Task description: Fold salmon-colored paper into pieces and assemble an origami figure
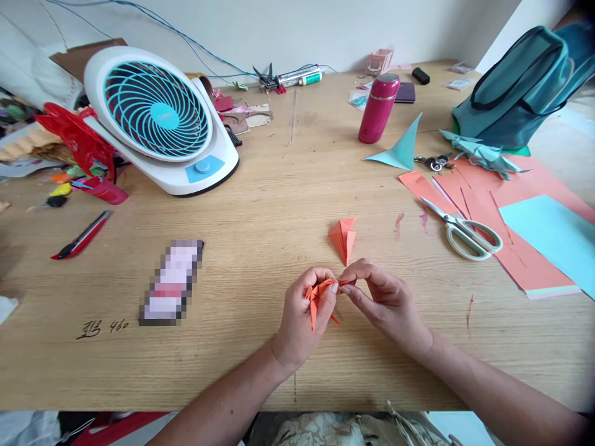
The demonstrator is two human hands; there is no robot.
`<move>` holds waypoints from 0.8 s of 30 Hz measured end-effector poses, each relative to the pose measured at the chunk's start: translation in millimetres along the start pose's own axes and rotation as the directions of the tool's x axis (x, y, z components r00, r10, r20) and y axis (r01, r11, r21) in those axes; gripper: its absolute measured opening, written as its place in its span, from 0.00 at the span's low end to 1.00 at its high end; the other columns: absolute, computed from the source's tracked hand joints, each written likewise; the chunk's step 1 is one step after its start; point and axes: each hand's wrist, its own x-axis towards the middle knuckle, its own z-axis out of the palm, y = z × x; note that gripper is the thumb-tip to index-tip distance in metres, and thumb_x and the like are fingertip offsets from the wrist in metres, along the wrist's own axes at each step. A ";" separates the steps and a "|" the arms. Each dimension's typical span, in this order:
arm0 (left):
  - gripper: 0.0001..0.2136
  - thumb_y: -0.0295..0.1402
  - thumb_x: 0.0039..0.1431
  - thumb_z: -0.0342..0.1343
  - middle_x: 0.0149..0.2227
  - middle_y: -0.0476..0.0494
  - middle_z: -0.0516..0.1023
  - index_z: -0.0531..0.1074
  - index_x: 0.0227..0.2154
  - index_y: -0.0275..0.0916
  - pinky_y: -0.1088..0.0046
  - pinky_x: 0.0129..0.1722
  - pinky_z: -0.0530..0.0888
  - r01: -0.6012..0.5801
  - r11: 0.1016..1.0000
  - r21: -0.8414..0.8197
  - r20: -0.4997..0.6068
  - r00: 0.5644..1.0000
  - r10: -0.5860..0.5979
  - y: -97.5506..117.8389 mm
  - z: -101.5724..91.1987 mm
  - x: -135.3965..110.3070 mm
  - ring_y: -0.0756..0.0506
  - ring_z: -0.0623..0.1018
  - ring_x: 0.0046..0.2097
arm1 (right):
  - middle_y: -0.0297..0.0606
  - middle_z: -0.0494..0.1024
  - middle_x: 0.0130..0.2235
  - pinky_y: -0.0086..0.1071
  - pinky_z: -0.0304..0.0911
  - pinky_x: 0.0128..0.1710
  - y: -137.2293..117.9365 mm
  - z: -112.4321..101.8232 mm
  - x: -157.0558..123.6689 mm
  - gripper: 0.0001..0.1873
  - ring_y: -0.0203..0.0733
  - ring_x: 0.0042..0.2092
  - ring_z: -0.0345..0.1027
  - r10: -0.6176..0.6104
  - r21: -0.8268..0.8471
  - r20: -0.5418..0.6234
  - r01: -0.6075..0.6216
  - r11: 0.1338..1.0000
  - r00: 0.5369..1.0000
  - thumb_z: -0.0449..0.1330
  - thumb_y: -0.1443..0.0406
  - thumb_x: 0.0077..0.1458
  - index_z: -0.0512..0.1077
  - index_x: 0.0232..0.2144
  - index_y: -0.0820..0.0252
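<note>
My left hand (304, 319) is closed around a small folded orange paper piece (318, 296), held just above the wooden table (260, 210). My right hand (383, 300) pinches the same piece at its upper right tip with thumb and forefinger. A second folded orange paper shape (344, 237) lies on the table just beyond my hands.
A white and teal desk fan (160, 118) stands at the back left. Scissors (465, 230) lie on orange paper sheets (502, 204) and a light blue sheet (553, 235) at right. A magenta flask (379, 106), teal folded paper (400, 152), a teal bag (515, 87) and a red utility knife (81, 236) are around.
</note>
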 end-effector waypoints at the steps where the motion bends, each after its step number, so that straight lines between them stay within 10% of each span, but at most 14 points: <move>1: 0.05 0.31 0.66 0.53 0.29 0.52 0.68 0.68 0.34 0.38 0.78 0.31 0.66 0.001 1.000 0.008 -0.006 1.000 -0.001 0.2 -0.1 -0.1 0.52 0.66 0.30 | 0.36 0.76 0.34 0.37 0.66 0.40 0.2 -0.1 0.1 0.03 0.41 0.37 0.69 -0.020 -0.002 -0.002 0.020 1.000 1.000 0.62 0.67 0.64 0.74 0.38 0.54; 7: 0.07 0.34 0.65 0.56 0.27 0.52 0.71 0.70 0.32 0.38 0.78 0.28 0.66 0.024 1.000 -0.012 0.014 1.000 -0.024 -0.2 -2.5 2.0 0.53 0.67 0.27 | 0.37 0.76 0.35 0.38 0.65 0.41 -0.9 -1.6 2.0 0.05 0.41 0.39 0.70 -0.056 0.030 -0.008 0.056 0.998 0.998 0.61 0.69 0.64 0.76 0.38 0.54; 24: 0.07 0.35 0.63 0.57 0.27 0.50 0.71 0.72 0.31 0.37 0.75 0.32 0.66 0.172 0.985 -0.011 0.214 0.963 -0.166 2.1 -10.9 13.8 0.51 0.70 0.30 | 0.35 0.75 0.33 0.31 0.64 0.39 5.8 -26.5 17.0 0.12 0.37 0.36 0.68 0.237 0.328 0.375 -0.367 0.870 0.896 0.65 0.56 0.61 0.74 0.33 0.59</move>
